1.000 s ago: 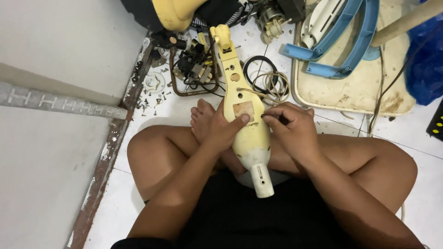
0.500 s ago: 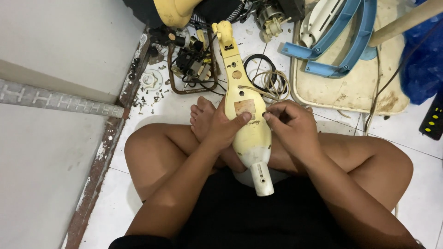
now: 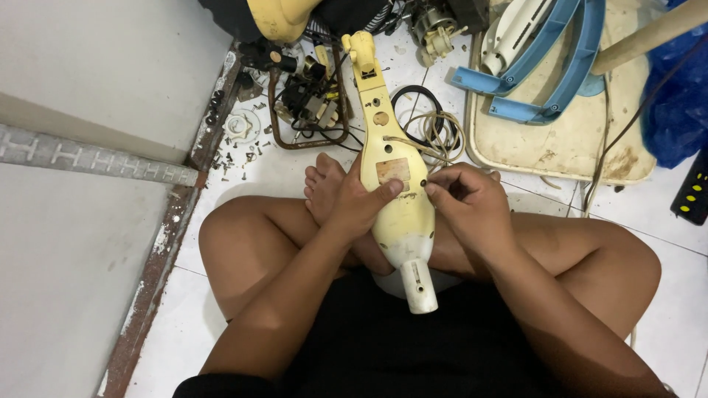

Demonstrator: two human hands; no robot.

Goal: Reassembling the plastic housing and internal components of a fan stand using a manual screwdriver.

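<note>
The yellowed plastic housing [image 3: 394,184] lies across my lap, long axis running straight away from me, white stub end nearest. My left hand [image 3: 358,206] wraps its left side, thumb pressed on top. My right hand [image 3: 472,203] sits against its right edge, fingertips [image 3: 431,190] pinched together on something too small to make out. Beyond it lie coiled wires [image 3: 431,129].

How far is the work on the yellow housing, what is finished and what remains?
Done, it seems: the yellow housing lies apart from its other pieces, with loose screws and a wired part on the floor. In hand: the left hand grips the housing while the right hand pinches at its right edge. Left: a cable still hangs from it.
</note>
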